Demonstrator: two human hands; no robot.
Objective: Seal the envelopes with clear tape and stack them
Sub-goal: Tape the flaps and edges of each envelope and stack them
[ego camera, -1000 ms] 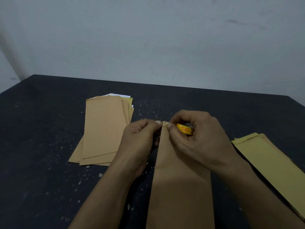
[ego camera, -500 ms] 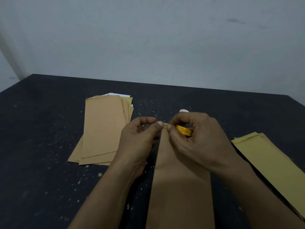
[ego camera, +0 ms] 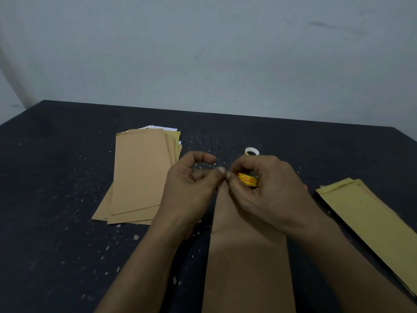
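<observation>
On the desk (ego camera: 56, 199), the left pile of envelopes (ego camera: 140, 172) lies well apart from the right pile of envelopes (ego camera: 370, 220). Between them lies a single envelope (ego camera: 246, 267), lengthwise toward the person. Over its far end the left hand (ego camera: 191, 188) and right hand (ego camera: 266, 188) meet at the fingertips. The tape roll (ego camera: 248, 179) sits in the right hand. Just behind that hand a small ring (ego camera: 252, 152) lies on the desk. A wall (ego camera: 203, 53) stands behind the desk.

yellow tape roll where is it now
Head view, centre: the yellow tape roll is gripped in the right hand, over the far end of the middle envelope.
</observation>
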